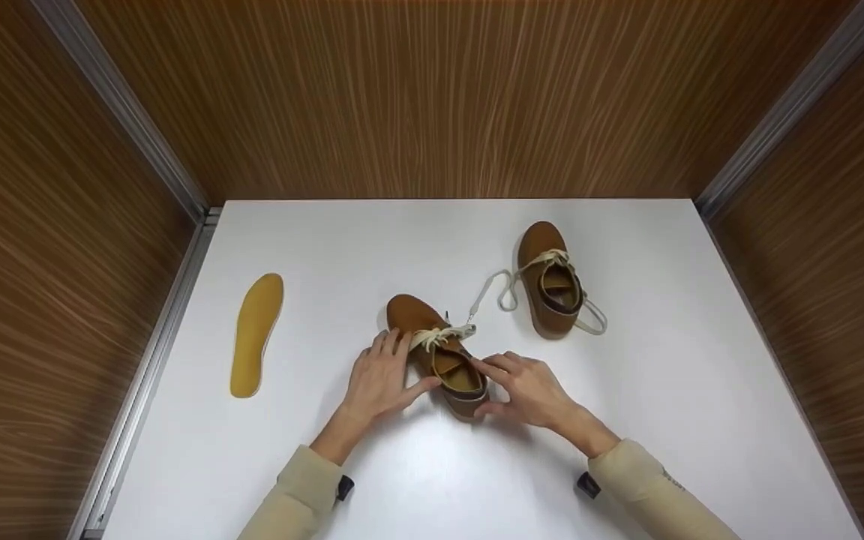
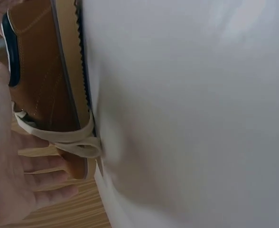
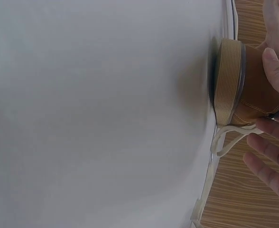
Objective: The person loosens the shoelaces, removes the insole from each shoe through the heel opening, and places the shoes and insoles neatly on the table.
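A brown lace-up shoe [image 1: 411,311] stands on the white table between the hands, toe pointing away and to the left. Its cream laces [image 1: 433,337] are tied, with a loop hanging over the side. Along its left side lies my left hand [image 1: 378,379], fingers extended, thumb near the collar. Opposite, my right hand [image 1: 533,390] is at the heel end; its thumb touches the heel [image 3: 258,85] and its fingers are loosely extended by the collar. Neither hand curls round the shoe. The sole edge [image 2: 69,52] shows in the left wrist view.
A second brown shoe [image 1: 533,296] stands farther back on the right, its long cream lace [image 1: 507,289] trailing toward the near shoe. At the left lies a yellow-tan insole [image 1: 256,334]. Wood-grain panels [image 1: 462,97] enclose the white table [image 1: 327,240] at the back and sides.
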Demonstrator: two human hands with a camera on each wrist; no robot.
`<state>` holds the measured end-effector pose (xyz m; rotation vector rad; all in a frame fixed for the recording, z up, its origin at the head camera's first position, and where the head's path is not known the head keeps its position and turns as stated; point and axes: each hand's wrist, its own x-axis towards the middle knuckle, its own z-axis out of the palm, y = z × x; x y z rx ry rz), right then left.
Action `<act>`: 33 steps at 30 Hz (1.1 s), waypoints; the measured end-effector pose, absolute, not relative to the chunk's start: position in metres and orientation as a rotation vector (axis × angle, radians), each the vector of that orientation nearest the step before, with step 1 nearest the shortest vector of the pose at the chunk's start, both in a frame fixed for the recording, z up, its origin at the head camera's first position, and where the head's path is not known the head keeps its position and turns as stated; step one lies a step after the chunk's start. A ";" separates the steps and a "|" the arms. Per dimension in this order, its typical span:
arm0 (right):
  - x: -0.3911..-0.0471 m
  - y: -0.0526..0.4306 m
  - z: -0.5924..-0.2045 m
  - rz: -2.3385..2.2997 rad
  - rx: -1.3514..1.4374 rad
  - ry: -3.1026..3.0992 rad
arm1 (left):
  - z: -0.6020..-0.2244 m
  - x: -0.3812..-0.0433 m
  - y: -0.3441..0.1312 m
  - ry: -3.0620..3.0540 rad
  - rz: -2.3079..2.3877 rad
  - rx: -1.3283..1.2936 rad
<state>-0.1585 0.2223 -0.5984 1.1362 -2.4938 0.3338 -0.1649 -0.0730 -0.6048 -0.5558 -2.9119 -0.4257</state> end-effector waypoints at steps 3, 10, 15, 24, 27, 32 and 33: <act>-0.158 0.221 -0.599 0.341 1.127 -2.497 | -0.603 -0.162 -0.070 -2.887 -0.413 -0.554; -0.158 0.221 -0.601 0.346 1.133 -2.496 | -0.603 -0.161 -0.067 -2.865 -0.387 -0.557; -0.162 0.223 -0.600 0.358 1.135 -2.533 | -0.604 -0.163 -0.067 -2.859 -0.403 -0.562; -0.170 0.226 -0.592 0.387 1.173 -2.648 | -0.605 -0.166 -0.068 -2.904 -0.472 -0.557; -0.173 0.228 -0.590 0.378 1.174 -2.673 | -0.605 -0.168 -0.069 -2.908 -0.468 -0.564; -0.177 0.230 -0.588 0.344 1.166 -2.699 | -0.605 -0.172 -0.070 -2.909 -0.460 -0.585; -0.178 0.231 -0.587 0.339 1.166 -2.699 | -0.605 -0.172 -0.070 -2.916 -0.465 -0.587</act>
